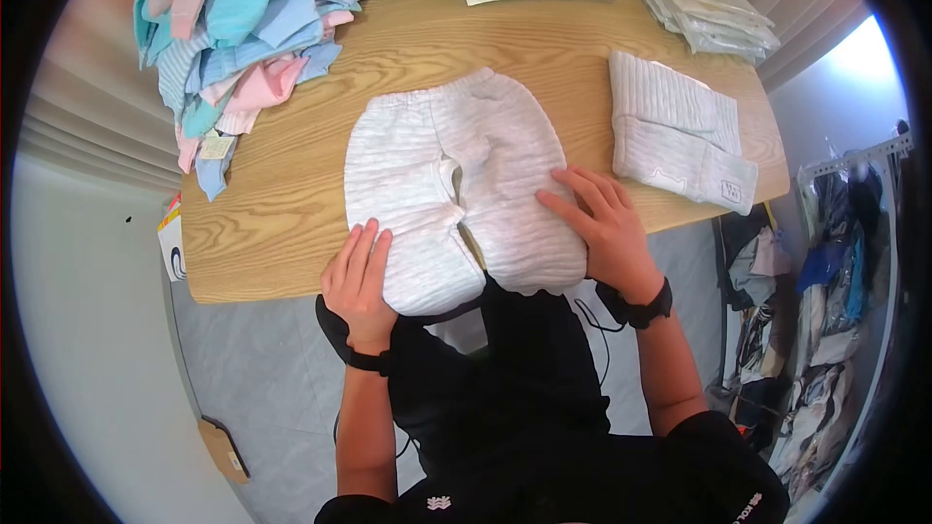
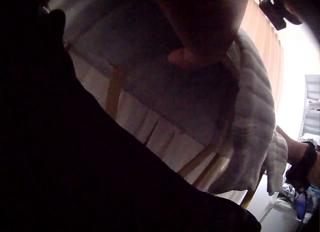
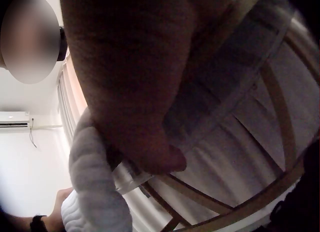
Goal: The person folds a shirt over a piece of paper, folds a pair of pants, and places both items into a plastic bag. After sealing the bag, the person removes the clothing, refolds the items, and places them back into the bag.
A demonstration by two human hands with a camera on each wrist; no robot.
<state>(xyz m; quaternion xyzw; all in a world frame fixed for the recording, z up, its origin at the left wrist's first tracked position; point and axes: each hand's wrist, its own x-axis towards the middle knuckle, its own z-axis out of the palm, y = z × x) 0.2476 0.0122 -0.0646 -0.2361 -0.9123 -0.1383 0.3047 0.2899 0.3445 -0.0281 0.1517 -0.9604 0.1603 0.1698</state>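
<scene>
A: Left hand (image 1: 359, 277) first: what is it doing?

B: Resting on a pair of pale pants (image 1: 529, 160), at the outer edge of one leg near the hem, fingers straight and slightly parted.

A: And the right hand (image 1: 607, 228)?

B: Opposite, fingers extended and a little spread, touching the outer side of the other leg. Both thumbs are hidden in the head view, and the wrist views are dark around them.

A: Where are the pants, and how do they point?

B: Spread at the near edge of a wooden bench (image 1: 408, 53), hems reaching over that edge. The waistband lies on the far side, legs toward the person (image 1: 524, 437), so the waist-to-hem axis runs front to back.

A: Flanking them?

B: A folded garment (image 1: 670, 126) at right, a clothes pile (image 1: 233, 29) at far left.
</scene>
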